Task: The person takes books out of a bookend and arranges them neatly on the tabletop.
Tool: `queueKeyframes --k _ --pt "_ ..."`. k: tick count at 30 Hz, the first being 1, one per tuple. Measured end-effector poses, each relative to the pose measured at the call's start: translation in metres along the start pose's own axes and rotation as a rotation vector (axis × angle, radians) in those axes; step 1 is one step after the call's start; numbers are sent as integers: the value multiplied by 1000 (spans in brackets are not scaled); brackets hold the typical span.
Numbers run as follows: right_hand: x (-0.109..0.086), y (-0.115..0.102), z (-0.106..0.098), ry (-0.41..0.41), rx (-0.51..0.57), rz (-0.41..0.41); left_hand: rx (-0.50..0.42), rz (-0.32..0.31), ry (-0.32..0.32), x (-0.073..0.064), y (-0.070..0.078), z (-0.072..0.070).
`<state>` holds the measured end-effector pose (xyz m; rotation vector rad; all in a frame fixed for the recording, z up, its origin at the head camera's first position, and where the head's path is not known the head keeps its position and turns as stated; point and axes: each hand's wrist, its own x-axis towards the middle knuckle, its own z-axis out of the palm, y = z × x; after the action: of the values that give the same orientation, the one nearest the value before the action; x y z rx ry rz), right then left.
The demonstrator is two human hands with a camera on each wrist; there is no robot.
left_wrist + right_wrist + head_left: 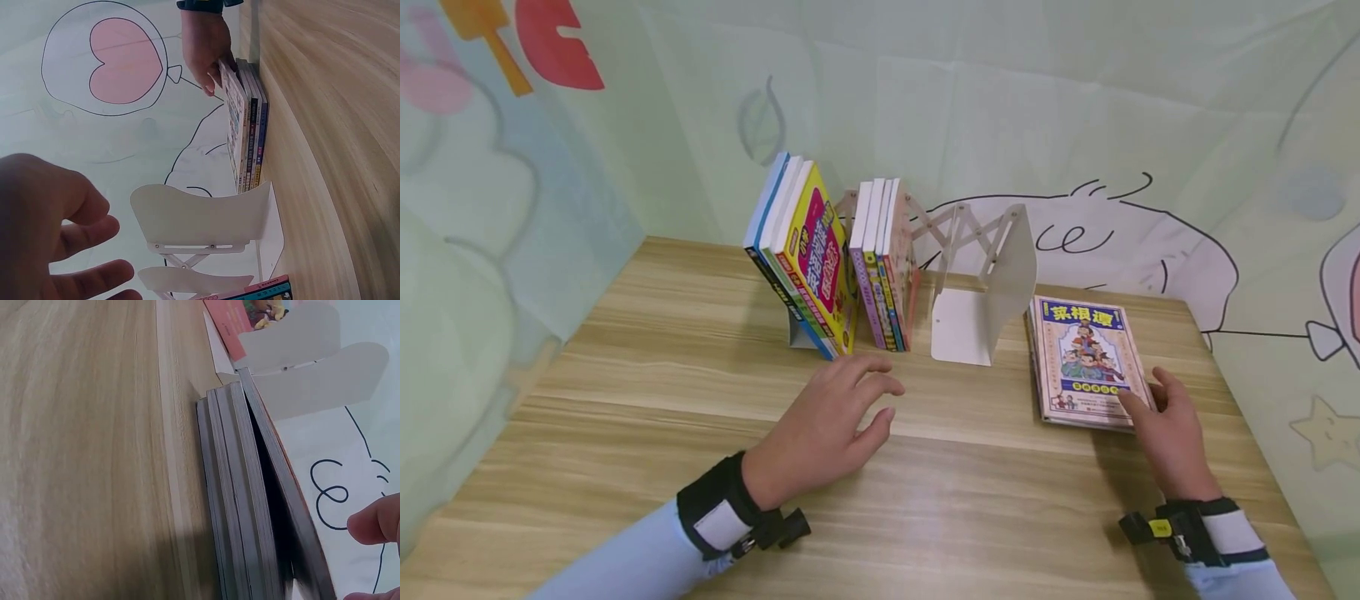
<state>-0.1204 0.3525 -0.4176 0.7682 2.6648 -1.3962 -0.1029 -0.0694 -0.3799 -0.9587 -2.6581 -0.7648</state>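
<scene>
On the wooden desk stands a white expanding bookend rack, its scissor lattice stretched along the back wall. At its left end it holds two groups of books. The nearer group, fronted by a yellow cover, leans to the left; the second group, with white and coloured spines, stands almost upright right beside it. The right stretch of the rack, between those upright books and the white end plate, holds nothing.

Just outside that end plate, on the right, a short stack of books lies flat on the desk, its top cover showing cartoon figures under a blue title band. The person's right hand sits at the stack's near right corner, fingers curled round the edge of the top book; the right wrist view shows that book lifted slightly off the ones under it, with a fingertip beside it.

The left hand hovers above the desk in front of the leaning books, holding nothing, its fingers loosely spread and gently bent.
</scene>
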Motion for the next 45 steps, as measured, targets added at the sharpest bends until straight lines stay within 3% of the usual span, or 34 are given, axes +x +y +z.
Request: queueKeyframes --k 6,11,22,31,38,45 --pt "-3 -1 2 54 -15 -25 -2 -4 1 0 0 0" --pt "-10 -5 5 75 -46 -143 -2 -6 -1 -1 0 0" --pt "-40 -27 22 -24 -139 -545 -9 -26 -16 -1 -1 1" --pt "-62 -43 43 -129 -284 -868 -8 -29 -13 -2 -1 1" --pt "-81 -54 63 -222 -286 -963 -21 -26 -6 -4 -2 1" --pt "-90 -58 73 -230 -285 -1016 -21 -16 7 -5 -3 2"
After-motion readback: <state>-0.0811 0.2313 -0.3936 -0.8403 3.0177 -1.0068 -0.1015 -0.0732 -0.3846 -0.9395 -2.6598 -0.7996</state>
